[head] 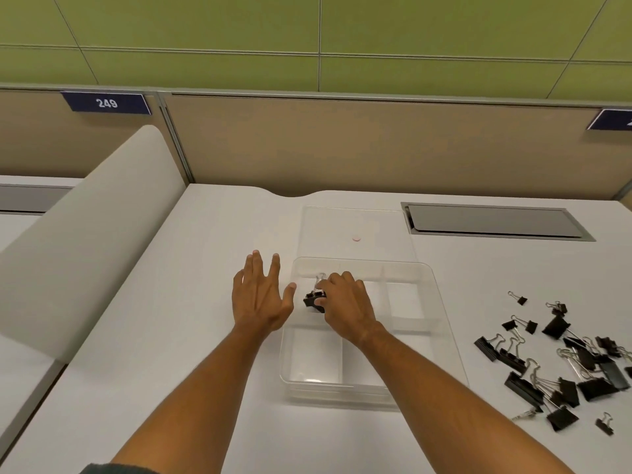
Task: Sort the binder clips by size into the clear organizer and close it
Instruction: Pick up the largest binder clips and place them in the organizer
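A clear organizer (pixel 441 323) with several compartments lies open on the white desk, its clear lid (pixel 328 230) flat behind it. My right hand (pixel 345 302) reaches over the far-left compartment and pinches a black binder clip (pixel 313 299) with silver handles. My left hand (pixel 261 295) hovers just left of the organizer, fingers spread, palm down, holding nothing. A loose pile of black binder clips (pixel 561 364) of different sizes lies on the desk to the right of the organizer.
A small pink dot (pixel 356 238) shows under or on the lid. A grey cable hatch (pixel 496 222) is set into the desk at the back right. A white curved divider (pixel 85 241) rises on the left; a beige partition stands behind.
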The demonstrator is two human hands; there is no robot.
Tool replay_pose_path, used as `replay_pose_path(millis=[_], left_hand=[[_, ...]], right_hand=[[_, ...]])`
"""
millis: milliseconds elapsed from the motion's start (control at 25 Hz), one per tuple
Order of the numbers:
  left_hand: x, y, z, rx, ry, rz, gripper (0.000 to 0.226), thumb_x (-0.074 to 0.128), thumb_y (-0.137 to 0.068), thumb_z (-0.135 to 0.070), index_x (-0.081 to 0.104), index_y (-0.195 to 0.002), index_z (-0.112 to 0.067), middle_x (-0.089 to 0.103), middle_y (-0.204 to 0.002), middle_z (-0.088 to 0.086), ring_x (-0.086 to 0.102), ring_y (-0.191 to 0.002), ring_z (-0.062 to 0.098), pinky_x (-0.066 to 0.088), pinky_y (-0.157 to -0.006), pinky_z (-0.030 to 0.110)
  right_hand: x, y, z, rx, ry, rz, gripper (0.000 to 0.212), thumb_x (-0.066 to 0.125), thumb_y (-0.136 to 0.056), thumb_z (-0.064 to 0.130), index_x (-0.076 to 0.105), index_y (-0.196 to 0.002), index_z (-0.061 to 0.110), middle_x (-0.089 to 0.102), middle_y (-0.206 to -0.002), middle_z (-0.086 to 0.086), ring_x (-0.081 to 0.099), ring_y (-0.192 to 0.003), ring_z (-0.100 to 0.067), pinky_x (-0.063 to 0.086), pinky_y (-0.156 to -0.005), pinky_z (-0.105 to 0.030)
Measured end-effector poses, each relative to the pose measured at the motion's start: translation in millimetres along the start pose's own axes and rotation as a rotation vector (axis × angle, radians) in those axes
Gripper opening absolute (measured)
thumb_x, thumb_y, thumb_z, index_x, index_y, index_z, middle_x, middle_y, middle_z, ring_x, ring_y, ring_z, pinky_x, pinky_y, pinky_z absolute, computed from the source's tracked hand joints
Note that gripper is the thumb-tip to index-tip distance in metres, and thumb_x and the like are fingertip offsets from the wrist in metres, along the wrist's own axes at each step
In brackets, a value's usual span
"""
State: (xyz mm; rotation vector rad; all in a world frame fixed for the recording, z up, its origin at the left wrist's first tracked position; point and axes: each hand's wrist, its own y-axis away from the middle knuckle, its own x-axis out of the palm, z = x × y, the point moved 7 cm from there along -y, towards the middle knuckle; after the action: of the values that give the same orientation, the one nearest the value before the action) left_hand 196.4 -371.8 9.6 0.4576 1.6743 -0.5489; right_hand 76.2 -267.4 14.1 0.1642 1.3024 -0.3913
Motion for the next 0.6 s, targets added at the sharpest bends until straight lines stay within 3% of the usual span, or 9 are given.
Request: replay_pose_path(millis=[280, 600], left_hand=[[-5.6, -3.2, -21.4, 0.074, -0.007, -0.007, 0.076, 0.027, -0.093, -0.061, 0.009, -0.155, -0.021, 0.007, -0.161, 0.018, 0.006, -0.149, 0.03, 0.015, -0.118, 0.043], [-5.1, 11.6, -83.3, 0.222, 0.031, 0.053, 0.085, 0.022, -0.086, -0.071, -0.001, -0.154, -0.027, -0.005, -0.162, 0.012, -0.003, -0.15, 0.03, 0.004, -0.121, 0.045]], right_hand=[[-14.9, 18.4, -15.2, 0.057, 0.016, -0.051, 0.052, 0.05, -0.091, 0.04, 0.046, -0.137, 0.017, 0.05, -0.139, -0.003, 0.043, -0.126, -0.023, 0.036, -0.1, -0.041], [-31.3, 67.6, -69.5, 0.272, 0.064, -0.025, 0.08, 0.036, -0.088, 0.063, 0.013, -0.152, 0.021, 0.01, -0.161, -0.008, 0.012, -0.148, -0.028, 0.012, -0.117, -0.047]])
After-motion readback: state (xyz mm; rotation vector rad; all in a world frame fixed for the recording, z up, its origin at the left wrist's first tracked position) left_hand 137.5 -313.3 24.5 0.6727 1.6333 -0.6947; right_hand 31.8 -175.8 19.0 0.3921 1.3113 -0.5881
